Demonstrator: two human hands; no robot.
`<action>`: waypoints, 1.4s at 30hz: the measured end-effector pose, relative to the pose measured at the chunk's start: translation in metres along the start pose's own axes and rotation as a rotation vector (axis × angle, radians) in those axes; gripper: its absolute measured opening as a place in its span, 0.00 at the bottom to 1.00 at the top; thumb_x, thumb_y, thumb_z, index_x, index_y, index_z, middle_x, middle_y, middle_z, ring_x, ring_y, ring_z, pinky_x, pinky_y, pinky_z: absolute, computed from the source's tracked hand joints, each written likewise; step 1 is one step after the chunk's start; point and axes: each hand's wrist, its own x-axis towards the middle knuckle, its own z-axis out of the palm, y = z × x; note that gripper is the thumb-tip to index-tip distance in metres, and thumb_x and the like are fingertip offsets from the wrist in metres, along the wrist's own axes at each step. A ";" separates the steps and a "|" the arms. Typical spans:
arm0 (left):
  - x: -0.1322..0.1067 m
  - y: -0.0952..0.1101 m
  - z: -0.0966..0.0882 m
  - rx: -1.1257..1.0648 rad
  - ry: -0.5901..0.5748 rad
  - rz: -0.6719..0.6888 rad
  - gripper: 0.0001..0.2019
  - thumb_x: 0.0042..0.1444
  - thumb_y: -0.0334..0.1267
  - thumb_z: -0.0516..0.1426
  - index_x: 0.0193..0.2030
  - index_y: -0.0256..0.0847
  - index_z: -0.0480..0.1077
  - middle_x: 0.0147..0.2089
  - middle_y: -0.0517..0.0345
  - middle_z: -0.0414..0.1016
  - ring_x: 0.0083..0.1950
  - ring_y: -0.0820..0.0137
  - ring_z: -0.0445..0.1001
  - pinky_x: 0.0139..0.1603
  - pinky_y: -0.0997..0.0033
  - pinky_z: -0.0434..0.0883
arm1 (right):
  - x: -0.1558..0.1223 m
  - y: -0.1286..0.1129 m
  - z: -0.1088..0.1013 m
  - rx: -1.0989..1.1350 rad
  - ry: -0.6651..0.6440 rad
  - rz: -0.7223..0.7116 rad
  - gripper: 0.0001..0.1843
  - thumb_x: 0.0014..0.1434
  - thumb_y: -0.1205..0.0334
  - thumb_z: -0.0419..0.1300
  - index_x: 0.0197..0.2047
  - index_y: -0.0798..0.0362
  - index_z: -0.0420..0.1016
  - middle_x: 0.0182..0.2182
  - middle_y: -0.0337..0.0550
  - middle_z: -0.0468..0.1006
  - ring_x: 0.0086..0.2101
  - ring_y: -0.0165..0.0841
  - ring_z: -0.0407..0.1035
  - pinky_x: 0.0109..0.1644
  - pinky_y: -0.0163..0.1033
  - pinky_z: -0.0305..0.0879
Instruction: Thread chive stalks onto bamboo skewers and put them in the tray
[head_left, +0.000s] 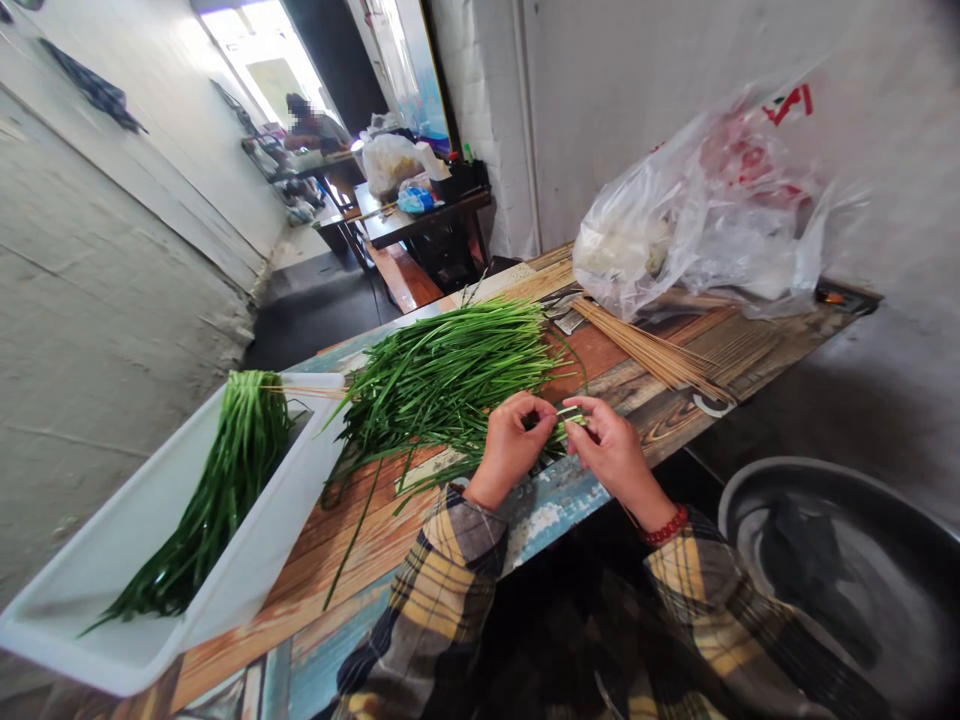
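Left hand (517, 440), right hand (611, 450) are clamping grip on green stems (561, 430), near edge of bench (551, 520); keeping ends even should help.

Table (307, 585), wood-plank pattern, patchy brown and blue. On top: white tray (232, 570) at left end, loose green stalks (457, 350) mid-table, thin sticks (649, 348) farther right, clear plastic bag (637, 225) behind sticks.

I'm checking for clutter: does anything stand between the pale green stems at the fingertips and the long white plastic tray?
Yes: the left hand, then a loose heap of long green stalks on the multicoloured wooden tabletop, between the stems and the tray.
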 end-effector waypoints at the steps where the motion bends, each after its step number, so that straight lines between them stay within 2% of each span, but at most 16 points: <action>1: 0.000 0.000 0.000 -0.003 0.000 -0.004 0.04 0.51 0.30 0.57 0.27 0.38 0.71 0.28 0.60 0.73 0.32 0.74 0.70 0.35 0.74 0.66 | 0.000 0.000 0.000 -0.002 -0.003 0.004 0.15 0.59 0.57 0.55 0.48 0.53 0.68 0.20 0.34 0.72 0.17 0.27 0.63 0.22 0.32 0.60; 7: 0.000 0.001 0.000 -0.005 -0.002 -0.004 0.05 0.51 0.31 0.57 0.26 0.37 0.71 0.27 0.60 0.72 0.31 0.74 0.70 0.35 0.74 0.66 | 0.000 -0.002 -0.001 -0.022 -0.027 0.000 0.13 0.60 0.55 0.54 0.41 0.54 0.73 0.19 0.36 0.72 0.17 0.26 0.64 0.21 0.31 0.59; 42: 0.000 -0.002 0.000 -0.009 0.004 0.046 0.05 0.50 0.27 0.57 0.25 0.38 0.70 0.27 0.60 0.71 0.33 0.73 0.69 0.36 0.73 0.65 | 0.000 0.000 -0.001 0.011 -0.038 0.000 0.13 0.61 0.55 0.54 0.41 0.55 0.73 0.19 0.35 0.71 0.15 0.24 0.61 0.20 0.30 0.57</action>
